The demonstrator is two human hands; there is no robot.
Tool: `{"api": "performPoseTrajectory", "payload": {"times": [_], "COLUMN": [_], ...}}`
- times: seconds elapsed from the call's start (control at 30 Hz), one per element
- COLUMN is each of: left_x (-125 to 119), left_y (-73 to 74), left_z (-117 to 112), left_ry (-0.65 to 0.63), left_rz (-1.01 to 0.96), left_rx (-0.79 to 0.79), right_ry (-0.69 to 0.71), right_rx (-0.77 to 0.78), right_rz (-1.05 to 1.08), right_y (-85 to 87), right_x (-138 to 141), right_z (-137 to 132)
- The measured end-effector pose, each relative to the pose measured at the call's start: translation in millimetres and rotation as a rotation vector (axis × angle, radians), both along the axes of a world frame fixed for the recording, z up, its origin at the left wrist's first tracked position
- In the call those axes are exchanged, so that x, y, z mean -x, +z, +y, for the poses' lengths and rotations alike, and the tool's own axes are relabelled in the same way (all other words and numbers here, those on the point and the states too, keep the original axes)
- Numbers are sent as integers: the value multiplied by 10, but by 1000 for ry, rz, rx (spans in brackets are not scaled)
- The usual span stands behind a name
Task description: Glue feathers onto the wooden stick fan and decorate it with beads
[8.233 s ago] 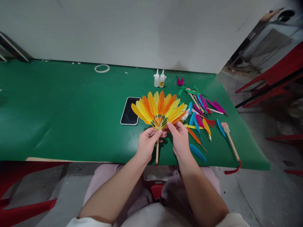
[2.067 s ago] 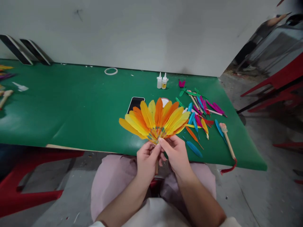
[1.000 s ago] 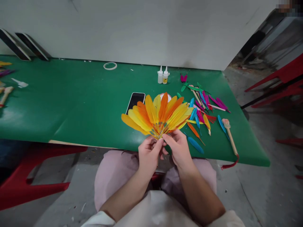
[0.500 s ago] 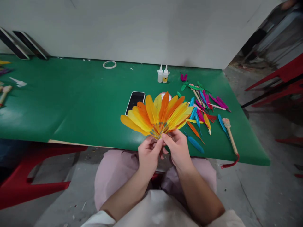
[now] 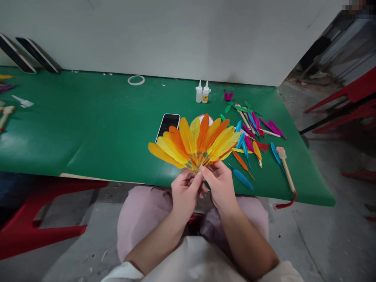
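Observation:
Above the table's front edge, a spread fan of yellow and orange feathers [image 5: 196, 141] is pinched at its base between both hands. My left hand [image 5: 185, 192] closes on the quill ends from the left, thumb on top. From the right, my right hand [image 5: 221, 184] grips the same base, its thumb against the left one. The fingers hide the lowest ends of the quills. Behind the fan lie a phone [image 5: 168, 124] and a small round white thing [image 5: 209, 119], both partly covered by feathers.
Loose coloured feathers [image 5: 248, 143] and wooden sticks lie to the right on the green table [image 5: 117, 129]. A tasselled stick [image 5: 286, 168] is near the right edge. Two dropper bottles [image 5: 202, 94] and a tape ring [image 5: 136, 80] stand farther back. A red stool [image 5: 53, 235] is at lower left.
The feather fan's left side has shifted very slightly left and down. Both hands keep their grip in nearly the same place.

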State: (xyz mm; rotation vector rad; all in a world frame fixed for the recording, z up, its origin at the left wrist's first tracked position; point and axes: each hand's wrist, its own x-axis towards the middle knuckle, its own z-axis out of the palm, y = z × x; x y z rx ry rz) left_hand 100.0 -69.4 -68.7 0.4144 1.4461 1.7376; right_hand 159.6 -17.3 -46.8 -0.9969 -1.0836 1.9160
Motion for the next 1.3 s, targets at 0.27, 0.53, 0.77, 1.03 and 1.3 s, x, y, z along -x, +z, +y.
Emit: {"api": "performPoseTrajectory", "payload": {"times": [0.27, 0.53, 0.77, 1.03, 1.3], "left_x": [8, 8, 16, 19, 13], "left_y": [-14, -8, -36, -41, -56], "left_z": [24, 31, 27, 28, 26], "left_ry": [-2, -23, -26, -28, -29], "left_rz": [-47, -72, -75, -94, -92], "left_rx": [0, -37, -25, -30, -43], "right_ry": [44, 29, 38, 33, 35], "right_rx": [43, 59, 54, 47, 52], "right_rz": [22, 19, 47, 40, 40], "right_y": [-36, -10, -20, -36, -46], "right_x": [0, -12, -19, -15, -13], "right_z": [35, 35, 33, 29, 34]}}
